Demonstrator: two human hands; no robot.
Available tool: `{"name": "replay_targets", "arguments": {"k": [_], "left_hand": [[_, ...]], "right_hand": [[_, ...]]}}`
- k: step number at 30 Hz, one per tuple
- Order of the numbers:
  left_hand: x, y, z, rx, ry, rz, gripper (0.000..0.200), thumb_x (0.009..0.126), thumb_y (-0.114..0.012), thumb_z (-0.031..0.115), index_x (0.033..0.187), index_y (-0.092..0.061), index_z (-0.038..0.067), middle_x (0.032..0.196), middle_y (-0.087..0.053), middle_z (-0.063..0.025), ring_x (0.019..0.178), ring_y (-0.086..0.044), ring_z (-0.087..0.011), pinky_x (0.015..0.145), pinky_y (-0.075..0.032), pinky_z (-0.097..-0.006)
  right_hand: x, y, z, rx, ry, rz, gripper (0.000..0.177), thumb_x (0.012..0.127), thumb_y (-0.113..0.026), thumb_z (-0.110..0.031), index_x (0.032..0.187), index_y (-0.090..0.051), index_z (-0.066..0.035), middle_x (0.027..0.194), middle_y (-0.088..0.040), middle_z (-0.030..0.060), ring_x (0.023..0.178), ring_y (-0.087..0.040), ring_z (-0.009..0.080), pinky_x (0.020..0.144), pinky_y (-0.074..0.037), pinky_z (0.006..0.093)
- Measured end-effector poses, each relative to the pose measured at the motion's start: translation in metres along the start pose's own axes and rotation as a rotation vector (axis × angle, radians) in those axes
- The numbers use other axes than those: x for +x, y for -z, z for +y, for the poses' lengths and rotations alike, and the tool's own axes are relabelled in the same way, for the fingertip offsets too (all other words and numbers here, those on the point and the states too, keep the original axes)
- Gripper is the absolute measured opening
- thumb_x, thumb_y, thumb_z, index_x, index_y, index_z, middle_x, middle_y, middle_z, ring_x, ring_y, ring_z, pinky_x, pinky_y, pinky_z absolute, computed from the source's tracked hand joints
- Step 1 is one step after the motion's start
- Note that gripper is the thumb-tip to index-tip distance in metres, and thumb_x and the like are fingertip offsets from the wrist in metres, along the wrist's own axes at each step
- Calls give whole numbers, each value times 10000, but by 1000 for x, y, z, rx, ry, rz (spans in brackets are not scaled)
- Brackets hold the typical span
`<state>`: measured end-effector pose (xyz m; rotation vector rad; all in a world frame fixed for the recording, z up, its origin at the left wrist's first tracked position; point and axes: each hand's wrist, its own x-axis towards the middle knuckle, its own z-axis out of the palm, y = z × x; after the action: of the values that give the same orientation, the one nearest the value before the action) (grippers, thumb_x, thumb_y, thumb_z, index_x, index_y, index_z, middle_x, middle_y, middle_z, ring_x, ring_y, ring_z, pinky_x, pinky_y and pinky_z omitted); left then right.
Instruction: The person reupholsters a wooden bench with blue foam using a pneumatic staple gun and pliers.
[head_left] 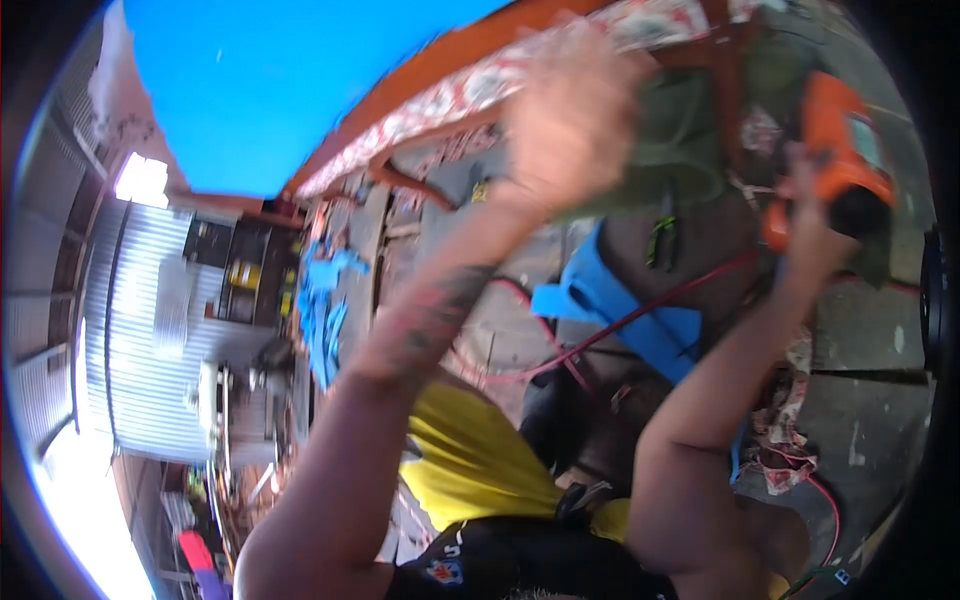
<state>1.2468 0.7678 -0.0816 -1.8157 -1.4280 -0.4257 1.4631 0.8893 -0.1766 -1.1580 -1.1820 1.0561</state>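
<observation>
R hand [812,228] w/ orange tool [838,125], blurred L hand [577,125] nr floral fabric [455,103]

White lettering is showing on the near black shirt [520,555], possibly including an "S", beside a small emblem [445,571] that is appearing too blurred to read. On the right, a pale label [866,142] is sitting on the orange tool [833,105], its print blurring illegibly.

A head-worn camera looks forward and down, close above the wearer's black shirt [520,555] at six o'clock. Its rounded view reaches a corrugated wall [140,340] at nine.
</observation>
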Motion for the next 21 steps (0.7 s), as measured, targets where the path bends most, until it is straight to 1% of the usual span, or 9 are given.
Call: {"name": "replay_targets", "arguments": {"k": [1,3,4,5,7,9,13,18,21], "left_hand": [[-48,-27,13,-118,-29,-119,631,755,-720,100,1371,-585,106,1427,-540,-227,1372,-473,-416,1141,-359,-578],[-121,-41,76,-322,220,-480,757,744,-753,128,1460,-505,111,1498,-459,-251,1441,-384,-445,1176,-333,-562],[-166,-60,105,-181,163,-585,762,759,-772,191,1461,-496,84,1489,-466,-266,1432,-385,-453,1165,-350,-556],[-183,-64,127,-422,194,-1011,734,804,-769,292,1459,-502,98,1441,-502,-280,1400,-427,-441,1123,-401,-553],[-185,-39,152,-767,75,-1511,641,873,-717,365,1423,-540,89,1374,-573,-226,1327,-528,-380,1099,-417,-527],[-177,-15,171,-845,70,-1768,598,883,-694,325,1408,-551,76,1392,-577,-184,1315,-546,-349,1122,-395,-502],[-196,1,195,-734,63,-1687,573,891,-673,297,1418,-554,104,1387,-584,-167,1305,-557,-324,1136,-384,-484],[-208,21,193,-873,300,-1288,561,902,-662,309,1410,-557,98,1412,-565,-178,1348,-515,-336,1150,-371,-478],[-211,24,193,-925,410,-1473,489,922,-618,266,1394,-586,145,1437,-551,-142,1366,-499,-342,1166,-355,-495]], "right_hand": [[8,9,20,74,99,39,265,895,-768,-133,1118,-721,2,788,-674,20,704,-642,115,708,-513,287],[23,26,49,189,190,78,294,916,-723,-99,1177,-712,37,811,-680,31,686,-633,119,697,-508,295],[23,32,53,236,150,76,292,916,-722,-96,1175,-712,37,809,-676,30,684,-629,119,694,-507,296],[25,36,58,271,120,80,290,915,-721,-93,1174,-712,37,807,-672,29,683,-626,119,692,-506,296],[25,41,70,322,38,62,286,915,-719,-88,1171,-711,37,803,-664,28,680,-619,119,686,-503,296],[29,42,79,367,-28,59,282,914,-718,-83,1169,-711,37,799,-656,26,677,-612,119,681,-500,297],[32,40,101,429,-139,51,275,912,-714,-73,1164,-710,37,791,-641,23,672,-597,119,671,-495,298],[32,38,129,470,-252,62,266,909,-710,-60,1157,-708,37,781,-621,19,665,-580,119,657,-489,299],[31,33,147,487,-315,67,261,908,-707,-52,1153,-708,37,775,-609,17,660,-569,119,649,-485,300]]}}
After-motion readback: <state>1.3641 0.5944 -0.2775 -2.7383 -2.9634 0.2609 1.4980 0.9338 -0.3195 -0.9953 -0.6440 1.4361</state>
